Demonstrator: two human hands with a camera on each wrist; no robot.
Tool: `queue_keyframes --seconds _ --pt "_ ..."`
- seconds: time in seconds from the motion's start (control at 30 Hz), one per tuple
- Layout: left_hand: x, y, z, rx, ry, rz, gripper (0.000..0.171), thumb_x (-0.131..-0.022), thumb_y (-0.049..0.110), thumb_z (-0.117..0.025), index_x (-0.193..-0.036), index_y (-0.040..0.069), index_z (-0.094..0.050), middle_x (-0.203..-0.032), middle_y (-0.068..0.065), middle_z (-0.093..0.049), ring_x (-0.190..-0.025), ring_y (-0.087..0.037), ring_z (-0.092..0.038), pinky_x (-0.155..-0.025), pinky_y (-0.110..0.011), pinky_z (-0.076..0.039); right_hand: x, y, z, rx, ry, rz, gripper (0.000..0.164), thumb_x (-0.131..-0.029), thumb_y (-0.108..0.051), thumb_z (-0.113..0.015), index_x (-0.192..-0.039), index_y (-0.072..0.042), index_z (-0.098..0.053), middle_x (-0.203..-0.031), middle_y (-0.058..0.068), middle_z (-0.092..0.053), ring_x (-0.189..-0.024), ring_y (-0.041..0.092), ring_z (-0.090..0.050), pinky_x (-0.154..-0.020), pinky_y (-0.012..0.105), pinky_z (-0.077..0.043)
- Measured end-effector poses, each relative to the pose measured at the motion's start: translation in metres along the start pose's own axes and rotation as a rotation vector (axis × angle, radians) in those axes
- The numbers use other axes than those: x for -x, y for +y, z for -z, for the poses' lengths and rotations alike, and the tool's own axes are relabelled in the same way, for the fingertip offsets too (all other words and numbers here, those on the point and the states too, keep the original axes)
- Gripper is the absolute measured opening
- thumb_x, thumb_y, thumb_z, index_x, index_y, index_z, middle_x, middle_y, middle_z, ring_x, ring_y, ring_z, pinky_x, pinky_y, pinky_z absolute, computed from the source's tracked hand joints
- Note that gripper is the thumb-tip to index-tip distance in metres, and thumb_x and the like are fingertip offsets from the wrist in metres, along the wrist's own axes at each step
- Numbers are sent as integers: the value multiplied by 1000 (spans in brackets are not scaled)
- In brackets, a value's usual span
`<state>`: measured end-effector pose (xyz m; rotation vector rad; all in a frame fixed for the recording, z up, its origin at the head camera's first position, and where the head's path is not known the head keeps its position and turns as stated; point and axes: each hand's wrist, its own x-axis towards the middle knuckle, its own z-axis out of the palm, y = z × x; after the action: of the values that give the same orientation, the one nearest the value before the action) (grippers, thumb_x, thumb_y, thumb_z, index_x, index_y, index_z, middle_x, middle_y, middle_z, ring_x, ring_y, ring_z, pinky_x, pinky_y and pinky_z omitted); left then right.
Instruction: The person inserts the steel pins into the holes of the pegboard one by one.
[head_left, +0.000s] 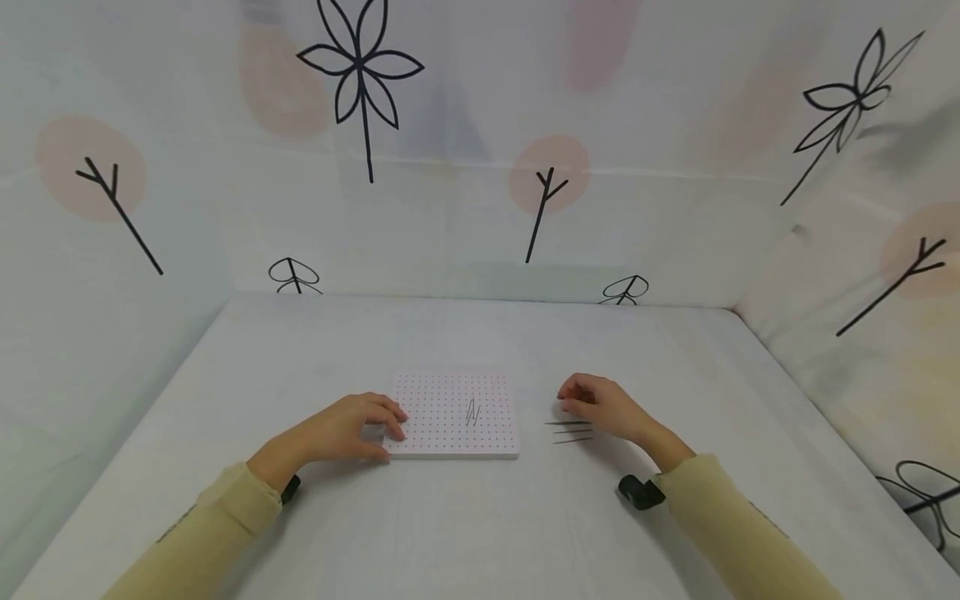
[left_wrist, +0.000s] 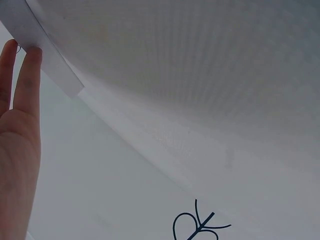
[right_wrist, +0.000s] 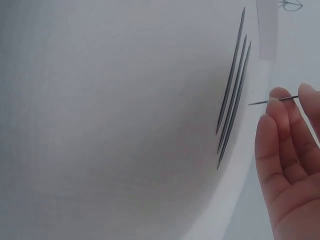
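A white board (head_left: pixel 431 393) dotted with rows of small holes lies flat on the table. Three thin needles (head_left: pixel 468 412) stand in it, right of its middle. My left hand (head_left: pixel 348 429) rests at the board's left side, fingers over the edge and thumb by the near corner. In the left wrist view, two fairly straight fingers touch the board's side wall (left_wrist: pixel 62 75). To the board's right, my right hand (head_left: pixel 603 406) pinches a dark metal needle (right_wrist: pixel 257 103) between thumb and fingertips. Three similar needles (right_wrist: pixel 233 75) lie side by side on the table beneath that hand.
A white cloth covers the table (head_left: pixel 450 533). Behind and at both sides hang pale curtains (head_left: pixel 450 225) with line-drawn plants. A black wrist device (head_left: pixel 641 492) sits below the right sleeve, and another (head_left: pixel 290 489) shows by the left sleeve.
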<state>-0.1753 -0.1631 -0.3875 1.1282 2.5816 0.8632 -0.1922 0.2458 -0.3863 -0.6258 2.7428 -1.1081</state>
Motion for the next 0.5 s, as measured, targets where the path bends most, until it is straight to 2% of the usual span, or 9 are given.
queue_keyframes --seconds 0.13,0.5 --pt "0 -1 0 0 2 -17 21 -74 15 -79 -92 20 -70 -115 1 -59 -113 -23 -51 -96 -45 -40 0 -6 -2 -35 20 6 7 -87 -9 -65 -92 -8 -61 -87 -1 -61 -82 17 -57 -74 28 -49" --pt "0 -2 -1 -5 5 -9 21 -73 16 -80 -91 21 -70 -115 3 -59 -113 -22 -50 -96 -44 -40 -4 -20 -10 -120 27 41 8 -86 -8 -66 -90 -7 -60 -86 1 -62 -79 17 -60 -70 26 -51"
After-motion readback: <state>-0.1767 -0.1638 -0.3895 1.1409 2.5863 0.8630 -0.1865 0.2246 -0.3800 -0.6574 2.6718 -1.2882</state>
